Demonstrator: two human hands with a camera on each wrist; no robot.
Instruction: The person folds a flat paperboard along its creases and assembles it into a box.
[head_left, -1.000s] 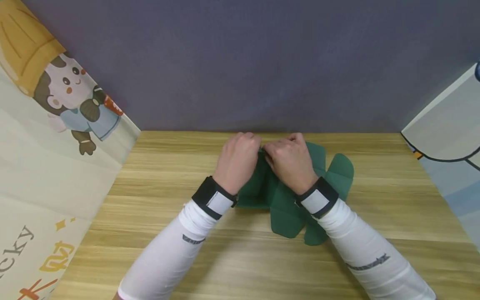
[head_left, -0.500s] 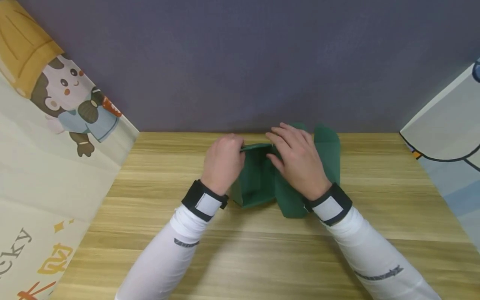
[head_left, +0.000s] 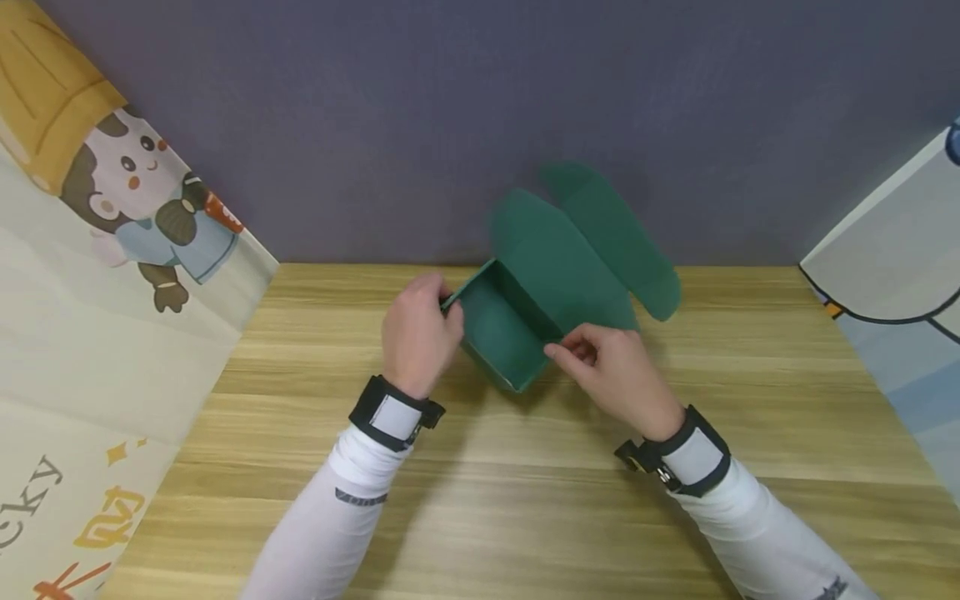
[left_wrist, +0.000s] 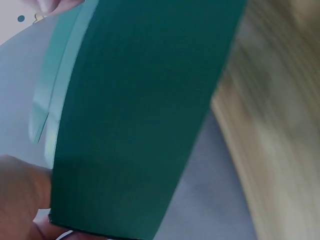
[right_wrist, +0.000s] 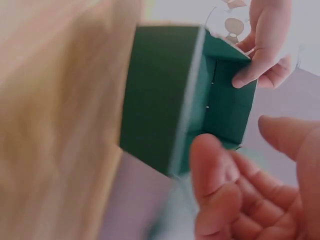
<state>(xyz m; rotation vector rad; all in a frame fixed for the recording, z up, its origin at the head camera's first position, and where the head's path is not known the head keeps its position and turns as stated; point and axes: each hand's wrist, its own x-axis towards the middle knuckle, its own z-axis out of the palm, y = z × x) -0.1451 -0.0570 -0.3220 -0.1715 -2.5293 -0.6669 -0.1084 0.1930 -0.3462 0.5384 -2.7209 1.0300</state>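
A green cardboard box (head_left: 498, 329) is held tilted over the table, its hollow toward me and its lid (head_left: 566, 258) folded back up and right. My left hand (head_left: 422, 333) pinches the rim of its left wall; in the right wrist view that thumb (right_wrist: 245, 79) lies inside the box and other fingers outside. At the box's lower right corner is my right hand (head_left: 618, 371). In the right wrist view its fingers are loosely bent, with thumb and index finger apart. A plain green side panel (left_wrist: 135, 110) fills much of the left wrist view.
The wood-grain table (head_left: 480, 517) stretches under both arms. A dark grey-blue panel (head_left: 375, 125) rises behind it. Printed cloths with cartoon figures flank it on the left (head_left: 75, 333) and right (head_left: 892, 250).
The box has turned, and its lid and flaps have swung from the right to the upper right. My right hand has left the flaps and come down toward me; the left keeps its grip.
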